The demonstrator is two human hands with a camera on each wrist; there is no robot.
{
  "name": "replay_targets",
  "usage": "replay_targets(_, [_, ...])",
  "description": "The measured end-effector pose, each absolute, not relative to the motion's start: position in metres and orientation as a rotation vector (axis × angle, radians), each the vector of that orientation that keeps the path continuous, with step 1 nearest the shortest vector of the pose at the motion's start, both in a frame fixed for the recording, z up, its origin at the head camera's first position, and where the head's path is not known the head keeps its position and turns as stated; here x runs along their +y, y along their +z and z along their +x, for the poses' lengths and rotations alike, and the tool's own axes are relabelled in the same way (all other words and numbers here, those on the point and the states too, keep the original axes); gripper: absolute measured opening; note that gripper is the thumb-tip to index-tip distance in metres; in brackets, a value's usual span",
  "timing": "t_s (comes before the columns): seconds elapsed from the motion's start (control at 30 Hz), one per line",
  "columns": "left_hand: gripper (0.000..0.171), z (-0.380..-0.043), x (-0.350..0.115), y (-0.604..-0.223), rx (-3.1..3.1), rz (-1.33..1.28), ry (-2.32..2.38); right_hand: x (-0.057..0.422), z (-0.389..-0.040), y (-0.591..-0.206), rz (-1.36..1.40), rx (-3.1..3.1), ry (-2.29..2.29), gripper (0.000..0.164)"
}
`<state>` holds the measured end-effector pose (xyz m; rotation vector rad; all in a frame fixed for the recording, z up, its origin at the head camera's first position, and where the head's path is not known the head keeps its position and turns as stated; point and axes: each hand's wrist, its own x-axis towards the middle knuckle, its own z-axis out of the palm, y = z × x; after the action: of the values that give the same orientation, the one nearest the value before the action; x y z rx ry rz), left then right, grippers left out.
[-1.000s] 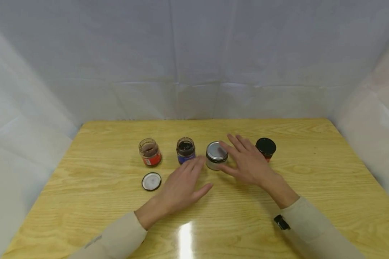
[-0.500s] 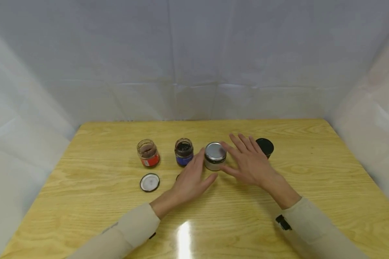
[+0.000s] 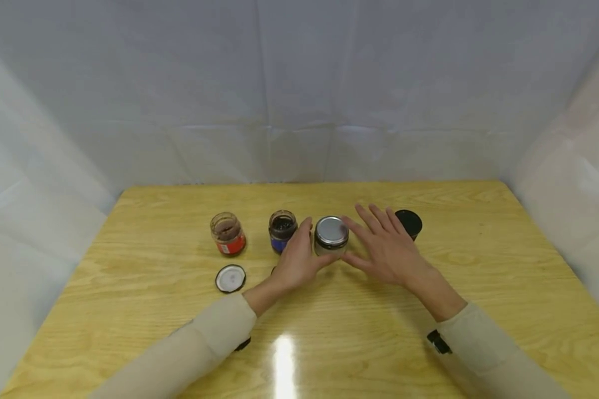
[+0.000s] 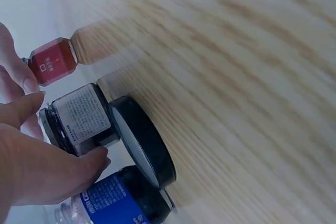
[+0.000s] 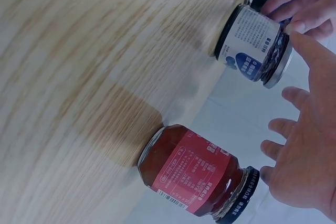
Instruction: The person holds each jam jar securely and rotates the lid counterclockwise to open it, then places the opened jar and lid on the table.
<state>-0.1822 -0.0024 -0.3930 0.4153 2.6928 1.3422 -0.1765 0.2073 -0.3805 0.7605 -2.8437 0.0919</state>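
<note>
A silver-lidded jam jar (image 3: pixel 331 231), with a white label showing blue berries (image 5: pixel 251 40), stands upright at mid-table. My left hand (image 3: pixel 298 260) reaches round its left side, its thumb across the front near the lid and its fingers between it and the blue-label jar (image 3: pixel 282 231). At the jar's right, my right hand (image 3: pixel 390 249) has its fingers spread, thumb and forefinger right at the lid's edge. Behind that hand stands a red-label jar with a black lid (image 3: pixel 408 223), partly hidden in the head view; its red label (image 5: pixel 195 169) shows in the right wrist view.
Farther left stands an open red-label jar (image 3: pixel 228 235) with dark residue. The blue-label jar is also open. A black-rimmed lid (image 3: pixel 231 278) lies inside-up in front of the red one; another lid (image 4: pixel 144 142) lies by the blue-label jar, mostly behind my left hand in the head view.
My left hand has moved right, from in front of the blue-label jar to the silver-lidded jar, its thumb now across the front. My right hand has barely moved.
</note>
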Motion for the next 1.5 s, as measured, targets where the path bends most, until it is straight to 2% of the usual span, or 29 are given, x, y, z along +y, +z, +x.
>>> replay_targets(0.33, [0.096,-0.204,0.013,-0.399,2.543,0.18,1.447,0.208,-0.176,-0.378,0.76,-2.85,0.116,0.071])
replay_targets(0.7, [0.073,-0.208,0.017,-0.408,2.567,0.35,1.509,0.214,-0.173,-0.381,0.787,-2.822,0.133,0.07])
replay_targets(1.5, [0.074,-0.21,0.014,-0.415,2.479,0.236,1.538,0.229,-0.165,-0.377,0.807,-2.823,0.177,0.068])
